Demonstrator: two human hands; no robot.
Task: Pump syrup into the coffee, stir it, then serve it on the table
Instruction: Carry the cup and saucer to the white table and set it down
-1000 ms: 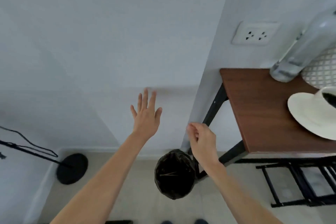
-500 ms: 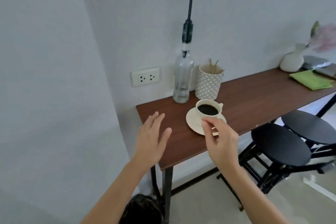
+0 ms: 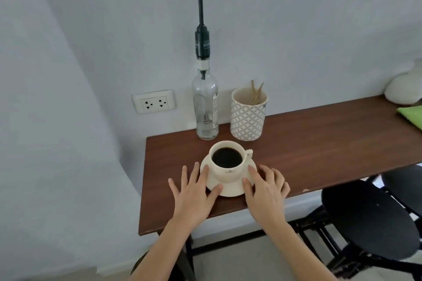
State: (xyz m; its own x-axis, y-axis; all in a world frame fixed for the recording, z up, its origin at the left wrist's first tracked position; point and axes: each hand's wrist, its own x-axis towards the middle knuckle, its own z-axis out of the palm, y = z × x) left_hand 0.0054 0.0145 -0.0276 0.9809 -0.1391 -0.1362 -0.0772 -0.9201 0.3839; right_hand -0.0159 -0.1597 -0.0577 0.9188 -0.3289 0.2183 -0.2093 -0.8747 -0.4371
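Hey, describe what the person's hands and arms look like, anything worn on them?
Both forearms are bare, with no sleeves in view. The left hand and right hand show no gloves, watch or bracelets. I see no rings, though some fingers are partly hidden.

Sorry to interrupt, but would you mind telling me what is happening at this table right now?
A person has both hands at a saucer carrying a cup of black coffee on the wooden table. The left hand and right hand rest open with fingers on the saucer's rim at either side. Behind stand the syrup pump bottle, untouched, and a patterned holder of wooden stirrers.
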